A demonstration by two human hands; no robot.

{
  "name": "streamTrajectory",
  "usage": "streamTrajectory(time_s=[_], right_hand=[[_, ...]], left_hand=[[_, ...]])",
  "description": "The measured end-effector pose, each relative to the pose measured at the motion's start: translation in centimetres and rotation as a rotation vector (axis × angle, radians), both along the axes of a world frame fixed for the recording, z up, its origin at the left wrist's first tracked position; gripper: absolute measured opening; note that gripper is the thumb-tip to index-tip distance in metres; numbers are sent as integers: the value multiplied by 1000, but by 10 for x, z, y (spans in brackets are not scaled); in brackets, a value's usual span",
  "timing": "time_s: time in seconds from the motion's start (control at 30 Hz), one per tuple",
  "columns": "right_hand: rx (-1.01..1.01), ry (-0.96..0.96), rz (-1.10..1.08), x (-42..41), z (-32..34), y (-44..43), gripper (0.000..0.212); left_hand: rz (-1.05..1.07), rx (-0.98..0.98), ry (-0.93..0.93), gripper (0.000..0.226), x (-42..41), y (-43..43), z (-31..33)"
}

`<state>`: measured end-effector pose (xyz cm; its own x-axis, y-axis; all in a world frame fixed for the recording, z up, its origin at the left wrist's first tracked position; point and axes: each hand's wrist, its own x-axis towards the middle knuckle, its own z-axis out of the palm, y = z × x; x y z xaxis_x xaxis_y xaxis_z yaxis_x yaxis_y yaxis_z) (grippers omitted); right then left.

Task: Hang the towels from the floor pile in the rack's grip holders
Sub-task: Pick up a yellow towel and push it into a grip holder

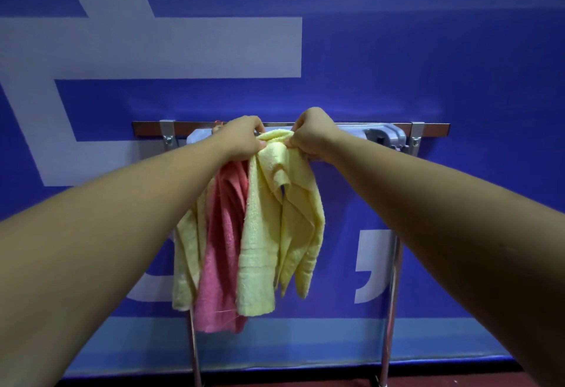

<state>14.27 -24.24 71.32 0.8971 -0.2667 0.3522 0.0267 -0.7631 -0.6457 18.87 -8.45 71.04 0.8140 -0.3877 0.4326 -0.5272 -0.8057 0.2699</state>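
Both hands pinched the yellow towel (275, 218) at its bunched top by the rack (385, 137), left hand (241, 139) and right hand (312, 132) close together; a pink towel (226, 249) hung alongside.

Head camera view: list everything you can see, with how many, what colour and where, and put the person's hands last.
front yellow towel: one, pale yellow, hanging mid-rack, top bunched between both hands
pink towel: one, pink, hanging just left of it, partly behind it
left yellow towel: one, pale yellow, leftmost, partly hidden by the left forearm
holder bar: one, grey, across the rack's top, behind the hands
rail: one, brown, two metal brackets, behind the holder bar
rack legs: two, chrome, below the bar
wall: one, blue with white marks, behind everything
floor: dark red strip, bottom edge
left hand: one, grips the front yellow towel's top
right hand: one, grips the same top edge
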Motion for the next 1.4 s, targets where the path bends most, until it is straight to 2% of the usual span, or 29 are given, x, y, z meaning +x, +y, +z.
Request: streamTrajectory(time_s=[0.1,0.2,0.23,0.3,0.37,0.43,0.5,0.6,0.7,0.83,0.97,1.07,1.13,1.3,1.4], right_hand=[[-191,-51,-88,9,-6,9,28],[-272,-36,-81,5,-17,10,18],[-229,-59,-51,3,-21,8,11],[-81,-157,65,-2,-33,1,21],[109,-207,203,-13,-44,-4,24],[242,-172,329,-24,-54,-8,20],[245,-187,374,-32,-63,-11,17],[189,-229,349,-32,-70,-9,7],[101,-314,229,-29,-72,-1,5],[111,-457,97,-31,-74,1,2],[198,-445,191,-26,-83,1,5],[297,-407,329,-26,-95,0,12],[373,-365,402,-26,-103,-1,23],[378,-313,410,-30,-113,-1,31],[369,-272,353,-40,-116,2,29]], left_hand=[[54,109,-82,13,4,-7,-9],[57,95,-199,20,-2,-5,-16],[32,42,-241,22,-6,-2,-18],[-71,-49,-253,16,-16,6,-21],[-182,-119,-144,16,-28,13,-26],[-221,-135,-68,25,-36,15,-32],[-233,-121,-80,31,-38,16,-33],[-192,-131,-114,24,-38,13,-34],[-150,-184,-160,16,-42,6,-37],[-184,-271,-273,6,-42,0,-44],[-209,-272,-193,11,-39,-4,-57],[-261,-353,-55,36,-38,3,-66],[-313,-386,20,45,-36,11,-73],[-200,-323,-93,32,-40,10,-86],[-213,-366,19,35,-55,6,-95]])
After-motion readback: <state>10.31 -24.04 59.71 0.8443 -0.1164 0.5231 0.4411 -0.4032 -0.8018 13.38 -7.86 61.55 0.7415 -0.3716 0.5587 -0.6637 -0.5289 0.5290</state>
